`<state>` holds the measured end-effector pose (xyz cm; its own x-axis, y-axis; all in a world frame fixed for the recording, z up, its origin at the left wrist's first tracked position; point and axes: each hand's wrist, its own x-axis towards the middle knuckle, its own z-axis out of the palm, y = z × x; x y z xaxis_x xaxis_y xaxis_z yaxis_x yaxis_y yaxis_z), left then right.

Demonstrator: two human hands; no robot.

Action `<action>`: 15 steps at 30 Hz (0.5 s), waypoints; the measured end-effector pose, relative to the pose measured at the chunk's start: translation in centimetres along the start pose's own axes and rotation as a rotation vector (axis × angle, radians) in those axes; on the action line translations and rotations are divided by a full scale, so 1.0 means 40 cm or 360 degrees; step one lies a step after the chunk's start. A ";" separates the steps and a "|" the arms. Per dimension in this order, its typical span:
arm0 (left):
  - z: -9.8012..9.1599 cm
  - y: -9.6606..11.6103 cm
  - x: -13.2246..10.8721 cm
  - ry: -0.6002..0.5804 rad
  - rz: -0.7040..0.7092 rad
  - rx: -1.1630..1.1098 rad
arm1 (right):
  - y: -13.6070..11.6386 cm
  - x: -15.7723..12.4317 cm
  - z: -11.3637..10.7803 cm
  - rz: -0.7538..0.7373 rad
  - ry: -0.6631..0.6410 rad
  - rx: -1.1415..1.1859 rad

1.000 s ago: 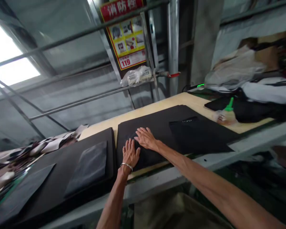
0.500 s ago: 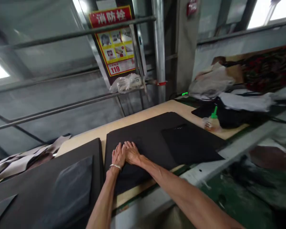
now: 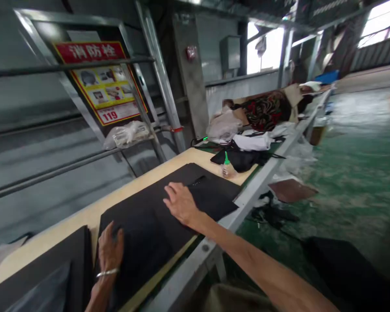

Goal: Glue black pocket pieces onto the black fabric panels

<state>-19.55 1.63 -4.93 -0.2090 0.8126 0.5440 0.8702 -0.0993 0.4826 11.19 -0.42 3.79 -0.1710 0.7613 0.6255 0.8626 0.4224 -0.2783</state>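
Observation:
A large black foam-like sheet lies flat on a pale wooden table. A smaller black piece with a small label lies on its far end. My right hand rests open on the sheet, touching the smaller piece's near edge. My left hand, with a silver bangle on its wrist, lies on the sheet's left side, close to its edge. Neither hand holds anything.
Another black panel lies at the lower left. Further along the table stand a green-capped bottle and a heap of black and white cloth. A metal rail edges the table, beyond it a green floor.
My hands have moved apart from side by side, the right sliding toward the smaller piece and the left toward the near end. The view has swung right and up, showing more floor.

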 end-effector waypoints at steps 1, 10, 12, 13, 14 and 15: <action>0.005 0.030 0.009 -0.0003 0.0103 0.0035 | 0.047 -0.038 -0.046 0.0141 0.0164 0.0016; 0.186 0.645 0.083 -0.0674 0.1261 0.0161 | 0.356 -0.389 -0.159 0.1146 0.0348 0.0233; 0.237 0.750 0.079 -0.0896 0.1461 0.0260 | 0.347 -0.396 -0.149 0.1213 0.0198 0.0250; 0.262 0.788 0.077 -0.1000 0.1538 0.0306 | 0.341 -0.394 -0.144 0.1234 0.0154 0.0260; 0.285 0.819 0.076 -0.1090 0.1597 0.0350 | 0.338 -0.390 -0.140 0.1249 0.0137 0.0268; 0.307 0.841 0.076 -0.1164 0.1639 0.0380 | 0.336 -0.386 -0.136 0.1258 0.0137 0.0277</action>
<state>14.57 7.82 4.54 0.8302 0.5550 0.0529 0.5572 -0.8232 -0.1088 28.01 -9.16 -5.63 0.5006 0.8292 0.2487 0.6259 -0.1482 -0.7657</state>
